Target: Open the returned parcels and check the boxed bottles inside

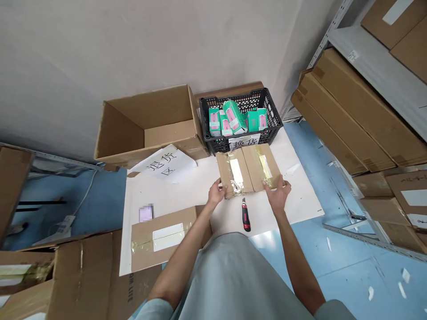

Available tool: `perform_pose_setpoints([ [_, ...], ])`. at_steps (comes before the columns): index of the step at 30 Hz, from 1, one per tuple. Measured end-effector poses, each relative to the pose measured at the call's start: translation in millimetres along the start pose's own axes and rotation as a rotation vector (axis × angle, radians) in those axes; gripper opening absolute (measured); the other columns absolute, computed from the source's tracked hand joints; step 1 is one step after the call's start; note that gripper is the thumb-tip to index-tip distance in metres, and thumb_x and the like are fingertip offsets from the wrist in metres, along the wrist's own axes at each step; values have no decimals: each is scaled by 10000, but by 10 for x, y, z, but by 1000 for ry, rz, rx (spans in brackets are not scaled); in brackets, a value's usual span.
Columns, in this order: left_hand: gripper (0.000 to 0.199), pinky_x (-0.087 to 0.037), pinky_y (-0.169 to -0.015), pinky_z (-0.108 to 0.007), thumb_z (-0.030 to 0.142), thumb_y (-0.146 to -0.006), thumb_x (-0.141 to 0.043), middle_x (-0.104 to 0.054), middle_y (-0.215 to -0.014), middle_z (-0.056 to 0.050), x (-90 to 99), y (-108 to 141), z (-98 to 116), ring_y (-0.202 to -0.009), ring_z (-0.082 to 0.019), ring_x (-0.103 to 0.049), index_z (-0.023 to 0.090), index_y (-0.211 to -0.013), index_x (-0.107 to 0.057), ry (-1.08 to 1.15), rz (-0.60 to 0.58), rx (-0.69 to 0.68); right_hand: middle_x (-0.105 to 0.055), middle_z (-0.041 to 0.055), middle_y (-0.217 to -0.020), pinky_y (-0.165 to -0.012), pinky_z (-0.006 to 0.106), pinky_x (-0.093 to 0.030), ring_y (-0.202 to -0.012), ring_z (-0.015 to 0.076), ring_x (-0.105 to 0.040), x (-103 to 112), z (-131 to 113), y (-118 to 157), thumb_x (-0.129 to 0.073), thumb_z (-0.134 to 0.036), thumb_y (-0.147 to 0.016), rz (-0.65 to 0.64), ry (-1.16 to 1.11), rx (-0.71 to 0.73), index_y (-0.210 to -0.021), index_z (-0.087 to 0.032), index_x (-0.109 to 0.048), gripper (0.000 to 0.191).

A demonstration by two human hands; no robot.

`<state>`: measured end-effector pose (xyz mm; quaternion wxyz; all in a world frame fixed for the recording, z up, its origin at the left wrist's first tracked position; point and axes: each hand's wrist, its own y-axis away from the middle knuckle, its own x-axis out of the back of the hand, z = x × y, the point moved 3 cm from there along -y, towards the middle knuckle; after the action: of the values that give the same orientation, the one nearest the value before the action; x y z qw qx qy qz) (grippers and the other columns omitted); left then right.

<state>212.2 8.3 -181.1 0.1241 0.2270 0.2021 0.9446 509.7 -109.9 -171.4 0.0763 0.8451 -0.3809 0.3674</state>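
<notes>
Two small cardboard boxes lie edge to edge on the white table [213, 204], in front of the black crate. The left box [245, 171] and the right box [271, 164] each carry a white label and shiny clear tape. My left hand [216, 193] grips the near left corner of the left box. At the near right corner of the right box, my right hand [278, 192] holds on, thumb on top. Between my hands, just nearer to me, lies a red and black utility knife [246, 215] with a short bit of blade showing.
A large open carton [150, 149] and a black plastic crate [242, 144] of green and pink boxes [233, 116] stand at the back. A taped carton [163, 235] lies at the front left. Shelving with cartons [350, 115] rises on the right; more cartons [83, 275] stand lower left.
</notes>
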Motion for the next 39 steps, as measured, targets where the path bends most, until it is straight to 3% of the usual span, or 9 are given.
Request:
perform_pose_setpoints([
  [4, 584, -631, -1062, -416, 320, -951, -736, -687, -1556, -177, -104, -142, 184, -1185, -288, -790, 157, -1505, -647, 71, -25, -43, -440, 278, -1481, -1251, 665, -414, -1458, 447, -457, -19, 71, -199, -676, -820, -928, 38, -23, -81, -1654, -115, -435, 1040],
  [8, 584, -586, -1147, -454, 360, -989, -729, -625, -1617, -217, 115, 250, 85, -1320, -311, -736, 163, -1528, -624, 156, 20, -110, -403, 329, -1573, -1184, 573, -522, -1462, 415, -517, -113, 273, 226, -535, -807, -1000, 76, -50, -177, -1704, -63, -300, 1051],
  [12, 535, -579, -1155, -492, 503, -1040, -666, -661, -1577, -179, 680, 1048, -255, -1366, -313, -709, 222, -1495, -648, 174, 209, -204, -647, 264, -1310, -1120, 579, -546, -1273, 423, -633, -443, 433, 1098, -701, -769, -896, -307, 69, -223, -1553, -95, -502, 962],
  [15, 497, -559, -1190, -509, 537, -1049, -640, -716, -1476, -170, 1226, 1611, -584, -1336, -313, -715, 201, -1410, -700, 77, 382, -182, -658, 250, -1338, -1062, 530, -579, -1311, 428, -630, -664, 418, 1589, -822, -580, -828, -559, 216, -211, -1496, -122, -564, 850],
  [21, 494, -331, -1383, -541, 457, -1003, -720, -620, -1541, -188, 2257, 2271, -1373, -1571, -358, -498, 171, -1404, -689, -175, 697, -111, -700, 183, -1274, -972, 454, -590, -1100, 325, -723, -787, 156, 1804, -693, -289, -819, -661, 329, -168, -1405, -148, -657, 604],
  [25, 558, -530, -1234, -568, 470, -995, -727, -702, -1444, -201, 2577, 2410, -1880, -1355, -365, -679, 122, -1426, -662, -8, 647, 70, -759, 62, -1003, -840, 400, -614, -852, 246, -699, -717, -225, 1941, -697, -436, -763, -710, 53, -172, -1162, -195, -719, 467],
  [29, 524, -621, -1125, -499, 512, -976, -736, -790, -1321, -160, 2661, 2430, -2085, -1208, -315, -766, 152, -1357, -730, 169, 589, 91, -729, 33, -848, -674, 331, -581, -710, 206, -666, -588, -842, 2124, -613, -616, -884, -754, -202, -175, -1025, -215, -689, 431],
  [34, 462, -657, -1053, -464, 487, -972, -740, -803, -1325, -143, 2583, 2330, -2077, -1214, -314, -774, 180, -1316, -768, 247, 458, 22, -748, 47, -965, -654, 317, -572, -665, 179, -669, -363, -1710, 2220, -557, -733, -1012, -789, -239, -21, -1302, -208, -681, 613],
  [39, 445, -678, -965, -393, 392, -993, -717, -777, -1348, -116, 2366, 2212, -1949, -1193, -281, -779, 232, -1408, -727, 296, 225, -84, -807, 61, -1028, -813, 358, -598, -833, 245, -754, -298, -2413, 2371, -489, -625, -1122, -945, 38, 301, -1547, -236, -630, 594],
])
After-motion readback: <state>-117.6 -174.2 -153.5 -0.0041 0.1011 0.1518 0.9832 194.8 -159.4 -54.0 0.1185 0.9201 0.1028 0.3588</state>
